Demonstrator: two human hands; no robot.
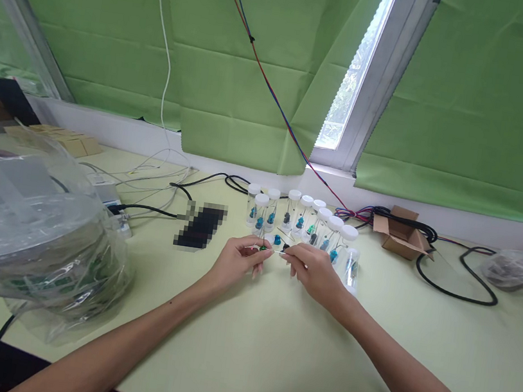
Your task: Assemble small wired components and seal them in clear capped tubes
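Observation:
My left hand [238, 261] is closed, its fingertips pinching a small green piece [262, 247] with thin dark stems rising from it. Facing it, my right hand [312, 269] pinches a thin, pale metal pin [279, 252] that points left toward the green piece. Whether the two touch is too small to tell. Just behind the fingertips lies a small blue piece [277, 240]. Beyond my hands stand several clear vials with white caps [293, 207], holding small blue, green or dark pieces with stems. One clear vial [352, 267] is close to my right wrist.
At left, a large round object under clear plastic [40, 249] takes up the table. A pixelated dark object [201, 226] lies left of my hands. An open cardboard box [400, 238], black cable [471, 298] and plastic bag [517, 267] are at right.

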